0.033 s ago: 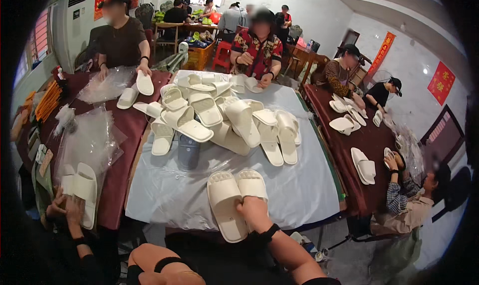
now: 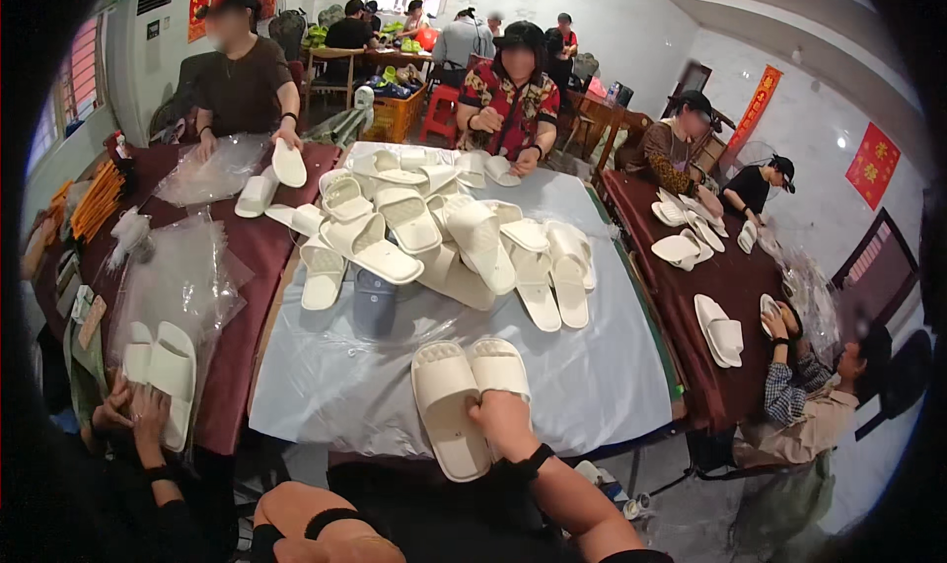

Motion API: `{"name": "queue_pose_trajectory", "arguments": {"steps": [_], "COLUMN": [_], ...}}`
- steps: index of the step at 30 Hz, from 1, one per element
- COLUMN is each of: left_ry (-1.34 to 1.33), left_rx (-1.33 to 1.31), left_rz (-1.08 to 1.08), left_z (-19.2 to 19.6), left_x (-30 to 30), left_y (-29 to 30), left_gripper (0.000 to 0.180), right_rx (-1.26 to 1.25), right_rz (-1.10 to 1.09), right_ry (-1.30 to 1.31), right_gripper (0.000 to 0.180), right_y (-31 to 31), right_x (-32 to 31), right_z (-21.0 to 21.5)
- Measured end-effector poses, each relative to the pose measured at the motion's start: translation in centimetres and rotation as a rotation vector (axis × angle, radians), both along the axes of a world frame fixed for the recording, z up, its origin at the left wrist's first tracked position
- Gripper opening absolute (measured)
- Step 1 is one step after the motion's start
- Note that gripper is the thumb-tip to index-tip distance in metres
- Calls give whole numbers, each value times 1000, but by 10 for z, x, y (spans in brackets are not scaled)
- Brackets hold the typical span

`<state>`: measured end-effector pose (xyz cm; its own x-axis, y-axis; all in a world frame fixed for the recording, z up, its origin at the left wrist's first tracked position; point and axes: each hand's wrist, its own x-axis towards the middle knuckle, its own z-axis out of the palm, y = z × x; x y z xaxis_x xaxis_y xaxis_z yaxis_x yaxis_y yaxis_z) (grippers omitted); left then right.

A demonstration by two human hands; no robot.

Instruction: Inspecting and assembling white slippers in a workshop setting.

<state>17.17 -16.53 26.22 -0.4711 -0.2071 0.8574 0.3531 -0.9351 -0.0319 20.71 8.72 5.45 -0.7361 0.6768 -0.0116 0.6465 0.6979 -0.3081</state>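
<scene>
A pair of white slippers [image 2: 449,400] lies side by side, soles down, at the near edge of a table covered in clear plastic sheet [image 2: 582,366]. My right hand [image 2: 503,420] rests on their heel ends, fingers closed around the inner edges, with a black band on the wrist. My left hand [image 2: 291,514] is low, below the table's front edge, and only partly seen; what it holds is hidden. A heap of white slippers [image 2: 444,233] fills the table's middle and far side.
A person's hands [image 2: 133,415] at the left hold bagged slippers [image 2: 168,366] on a dark red table [image 2: 247,257] with plastic bags [image 2: 178,277]. Other people sit around the far side and at a right-hand table [image 2: 735,287] with more slippers. A grey cup [image 2: 375,302] stands under the heap.
</scene>
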Motion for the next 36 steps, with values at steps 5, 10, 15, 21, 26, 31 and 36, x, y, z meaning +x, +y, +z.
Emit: {"name": "queue_pose_trajectory", "arguments": {"steps": [5,10,15,21,26,31,36], "left_ry": [-63,-58,-152,214,191,174,334], "left_rx": [-178,-261,-253,-247,-184,-134,-375], "left_rz": [-87,-359,-536,-32,-113,-149,-87], "left_z": [5,-22,6,19,15,14,3], "left_x": [7,16,15,9,14,23,25], "left_y": [-20,-56,-38,12,35,59,64], "left_gripper": [47,45,42,32,38,46,52], "right_rx": [74,337,459,347,243,742,562], "right_rz": [120,162,49,103,-245,-775,-1441], "right_ry": [23,302,660,534,341,376,570], "right_gripper": [43,43,32,28,28,35,50], "right_y": [1,54,88,102,199,280,305], "right_x": [-2,-62,-130,-73,64,217,283], "right_z": [21,82,179,115,29,36,67]}}
